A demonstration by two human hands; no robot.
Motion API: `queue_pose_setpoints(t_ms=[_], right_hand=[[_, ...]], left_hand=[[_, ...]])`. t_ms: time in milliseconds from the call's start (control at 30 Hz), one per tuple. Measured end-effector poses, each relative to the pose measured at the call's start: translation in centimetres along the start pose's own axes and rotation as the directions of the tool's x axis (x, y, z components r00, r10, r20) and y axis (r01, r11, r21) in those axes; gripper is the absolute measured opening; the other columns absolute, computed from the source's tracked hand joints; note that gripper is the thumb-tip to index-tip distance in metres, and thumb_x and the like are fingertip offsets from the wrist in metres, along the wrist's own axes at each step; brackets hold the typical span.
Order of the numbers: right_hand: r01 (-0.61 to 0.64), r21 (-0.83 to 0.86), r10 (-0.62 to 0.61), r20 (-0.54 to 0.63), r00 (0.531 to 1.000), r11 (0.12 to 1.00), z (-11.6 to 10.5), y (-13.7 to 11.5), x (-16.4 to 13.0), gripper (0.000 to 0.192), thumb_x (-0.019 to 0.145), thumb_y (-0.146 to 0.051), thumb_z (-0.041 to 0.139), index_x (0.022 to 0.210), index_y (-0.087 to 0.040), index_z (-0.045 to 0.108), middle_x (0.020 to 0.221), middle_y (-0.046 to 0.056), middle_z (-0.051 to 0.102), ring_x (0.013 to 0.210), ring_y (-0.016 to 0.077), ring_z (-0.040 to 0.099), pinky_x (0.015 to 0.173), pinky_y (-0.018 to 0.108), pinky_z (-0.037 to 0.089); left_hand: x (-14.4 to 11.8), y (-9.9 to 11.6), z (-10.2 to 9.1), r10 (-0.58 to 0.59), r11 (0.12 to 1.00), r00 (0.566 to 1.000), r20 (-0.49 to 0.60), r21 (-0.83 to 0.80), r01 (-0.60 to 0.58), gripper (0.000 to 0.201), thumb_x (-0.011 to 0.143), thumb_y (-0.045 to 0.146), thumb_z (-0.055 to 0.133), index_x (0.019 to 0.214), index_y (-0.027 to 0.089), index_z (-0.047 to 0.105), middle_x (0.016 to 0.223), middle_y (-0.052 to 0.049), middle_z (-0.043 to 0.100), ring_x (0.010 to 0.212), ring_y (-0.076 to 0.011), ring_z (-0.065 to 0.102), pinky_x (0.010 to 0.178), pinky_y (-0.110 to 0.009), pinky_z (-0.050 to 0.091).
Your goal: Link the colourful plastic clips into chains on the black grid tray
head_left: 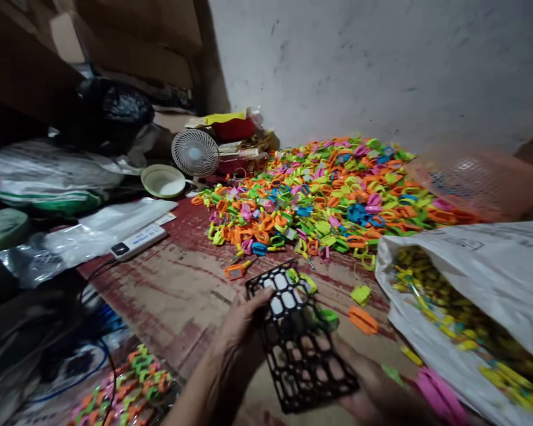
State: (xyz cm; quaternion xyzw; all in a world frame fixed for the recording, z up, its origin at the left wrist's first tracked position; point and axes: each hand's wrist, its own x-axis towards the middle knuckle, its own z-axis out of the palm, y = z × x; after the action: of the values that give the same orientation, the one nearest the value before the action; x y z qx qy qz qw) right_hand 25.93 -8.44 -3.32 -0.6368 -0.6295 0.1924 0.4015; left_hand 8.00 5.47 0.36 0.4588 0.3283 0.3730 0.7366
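Your left hand [237, 331] grips the black grid tray [299, 340] at its edge; your right hand [368, 387] supports it underneath. Few cells look filled, and the big pile of coloured clips [324, 195] remains on the floor.

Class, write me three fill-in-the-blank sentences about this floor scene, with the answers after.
1. Both hands, left and right, hold a ____ plastic grid.
2. The small fan is ____ in colour.
3. The white sack lies to the ____ of the grid.

Missing words: black; white; right
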Motion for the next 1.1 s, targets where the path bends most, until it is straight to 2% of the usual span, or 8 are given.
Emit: queue_pose_setpoints(t_ms=[200,300,400,500,633,833,1000,1100], right_hand=[[0.252,-0.448,-0.316,-0.072,0.946,0.858,1.3,2.6,2.4,0.027,0.101,-0.031,0.047,0.102,-0.020,0.072,0.099,0.009,0.075,0.093,0.0270,0.071,0.081,0.042,0.058],[0.378,-0.574,-0.435,0.043,0.900,0.726,0.5,4.0,5.3,0.027,0.100,-0.023,0.043,0.102,-0.019,0.070,0.095,0.009,0.072,0.091,0.0265,0.069,0.078,0.041,0.057],[0.348,-0.685,-0.461,0.020,0.887,0.640,-1.1,5.1,8.5,0.029,0.101,-0.024,0.041,0.098,-0.017,0.068,0.088,0.010,0.070,0.084,0.0267,0.066,0.070,0.039,0.054],[0.320,-0.710,-0.478,-0.027,0.878,0.628,-1.5,4.2,11.4,0.033,0.102,-0.027,0.040,0.084,-0.018,0.065,0.077,0.008,0.067,0.072,0.0243,0.062,0.063,0.036,0.049],[0.495,-0.519,-0.512,0.122,0.850,0.697,2.4,0.5,15.7,0.029,0.101,-0.018,0.038,0.101,-0.017,0.067,0.096,0.009,0.068,0.087,0.0216,0.063,0.078,0.033,0.050],[0.390,-0.581,-0.154,0.412,0.898,0.715,9.1,-2.4,21.3,0.032,0.092,-0.012,0.051,0.121,-0.010,0.065,0.118,0.020,0.063,0.112,0.0345,0.058,0.093,0.045,0.050],[0.367,-0.569,-0.103,0.442,0.891,0.736,8.1,-1.8,21.1,0.021,0.091,-0.014,0.051,0.106,-0.014,0.067,0.111,0.018,0.064,0.100,0.0306,0.063,0.084,0.040,0.051],[0.270,-0.466,-0.089,0.374,0.923,0.843,6.4,-2.0,19.0,0.014,0.087,-0.017,0.055,0.098,-0.016,0.062,0.088,0.009,0.067,0.078,0.0231,0.065,0.068,0.032,0.050]], left_hand=[[-1.6,-0.5,-5.5,-0.086,0.975,0.979,-0.183,0.188,0.121,0.036,0.066,0.048,0.078,0.076,0.016,0.063,0.068,-0.005,0.065,0.057,-0.0182,0.060,0.052,-0.027,0.046],[-1.6,-1.4,-5.1,-0.020,0.928,0.960,-0.281,0.353,0.123,0.045,0.068,0.039,0.076,0.105,0.015,0.066,0.083,-0.007,0.070,0.074,-0.0232,0.066,0.065,-0.031,0.051],[-1.4,-2.4,-3.8,0.118,0.821,0.925,-0.360,0.560,0.114,0.071,0.076,0.031,0.067,0.142,0.016,0.046,0.105,-0.012,0.071,0.096,-0.0293,0.065,0.088,-0.044,0.051],[-1.2,-3.1,-3.1,0.274,0.655,0.885,-0.377,0.747,0.115,0.056,0.083,0.027,0.055,0.137,0.013,0.054,0.127,-0.020,0.062,0.113,-0.0379,0.056,0.101,-0.059,0.039],[-0.8,-4.0,-3.4,0.396,0.548,0.855,-0.335,0.833,0.073,0.041,0.083,0.021,0.051,0.121,0.015,0.064,0.137,-0.016,0.057,0.120,-0.0382,0.048,0.106,-0.061,0.034],[-1.3,-3.1,-6.1,0.402,0.543,0.893,-0.203,0.838,-0.053,0.037,0.096,0.021,0.038,0.130,0.019,0.053,0.119,-0.011,0.065,0.112,-0.0249,0.057,0.098,-0.044,0.047],[-2.4,-0.9,-8.1,0.299,0.493,0.954,0.017,0.853,-0.170,0.053,0.080,0.018,0.057,0.133,0.020,0.056,0.115,-0.009,0.066,0.107,-0.0266,0.056,0.097,-0.043,0.047],[-2.5,-1.0,-8.1,0.296,0.482,0.955,0.013,0.861,-0.162,0.051,0.082,0.020,0.060,0.133,0.018,0.057,0.118,-0.011,0.066,0.112,-0.0294,0.053,0.101,-0.047,0.043]])
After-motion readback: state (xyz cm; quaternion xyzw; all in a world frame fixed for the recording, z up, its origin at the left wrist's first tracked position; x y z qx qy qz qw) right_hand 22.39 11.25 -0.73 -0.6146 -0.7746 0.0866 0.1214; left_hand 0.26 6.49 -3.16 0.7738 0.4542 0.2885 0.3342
